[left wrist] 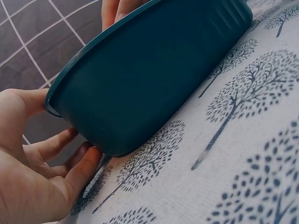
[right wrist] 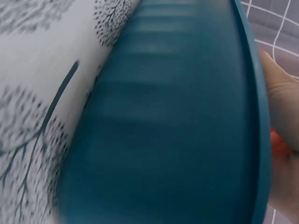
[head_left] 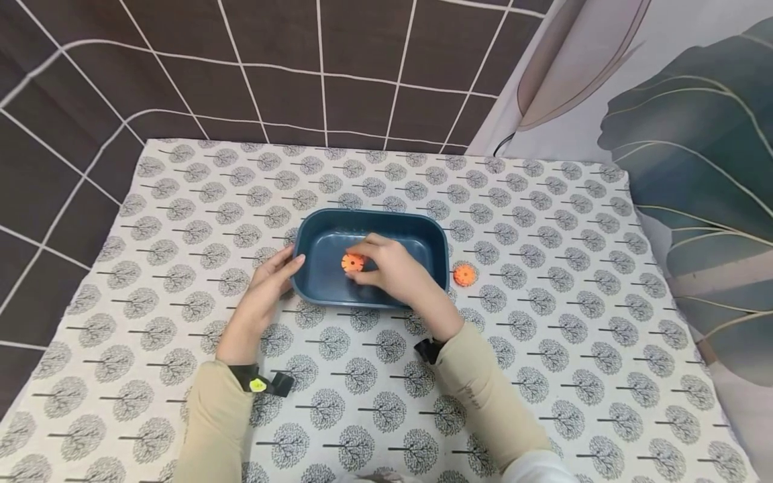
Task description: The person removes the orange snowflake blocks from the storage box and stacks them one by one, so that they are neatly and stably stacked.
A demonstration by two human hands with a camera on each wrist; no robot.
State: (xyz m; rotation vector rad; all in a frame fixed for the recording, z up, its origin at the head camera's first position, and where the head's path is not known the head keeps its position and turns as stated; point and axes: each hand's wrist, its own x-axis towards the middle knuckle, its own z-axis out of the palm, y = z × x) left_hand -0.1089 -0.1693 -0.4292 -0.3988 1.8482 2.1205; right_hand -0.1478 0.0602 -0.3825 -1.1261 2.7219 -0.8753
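A dark teal, rounded rectangular plastic tub (head_left: 371,300) rests on the patterned cloth. My left hand (head_left: 266,290) holds its left end, the thumb at the rim and the other fingers against the outer wall, as the left wrist view shows. Inside the tub's outline, my right hand (head_left: 394,268) pinches an orange notched round piece (head_left: 352,262) with a dark centre between thumb and fingers. From the right wrist, the tub's side wall (right wrist: 168,121) hides most of that hand and piece. A second orange notched piece (head_left: 465,274) lies on the cloth just right of the tub.
The table is covered by a white cloth (head_left: 386,409) printed with grey trees. Behind it hangs a dark curtain (head_left: 362,40) with a white grid. A leaf-patterned curtain (head_left: 712,161) hangs along the right side.
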